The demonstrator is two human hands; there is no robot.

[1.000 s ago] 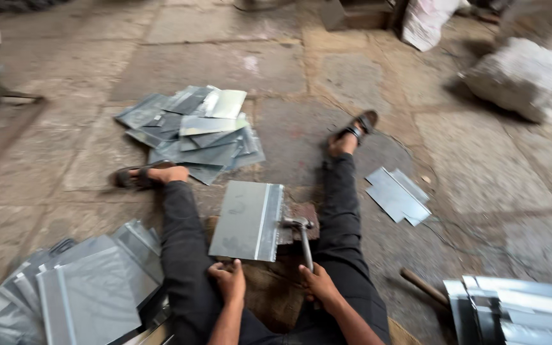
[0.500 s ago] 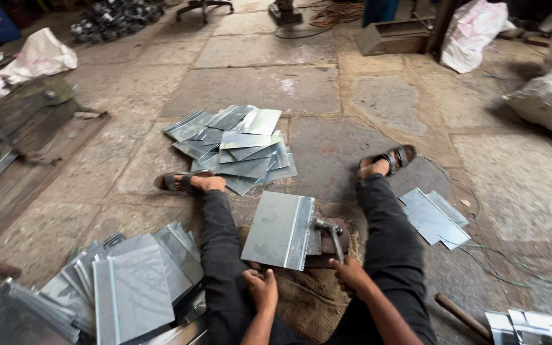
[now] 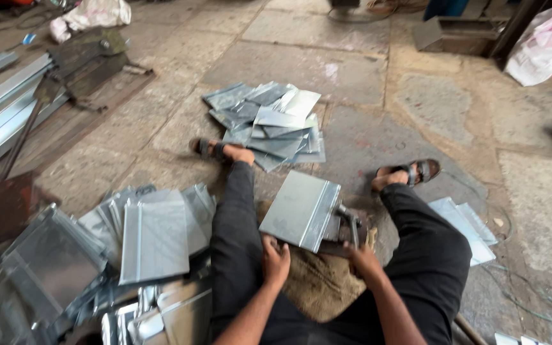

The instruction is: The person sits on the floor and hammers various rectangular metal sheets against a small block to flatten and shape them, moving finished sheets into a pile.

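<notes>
Hands grip: left hand on metal sheet edge, right hand on hammer.

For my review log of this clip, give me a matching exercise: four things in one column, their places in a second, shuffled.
1. left hand
2. right hand
3. scattered sheet pile
4. sandal

A. on the foot at the right
B. on the hammer handle
C. on the floor beyond the feet
D. at the near edge of the metal sheet between the legs

Pairs: 1-D, 2-B, 3-C, 4-A
</notes>
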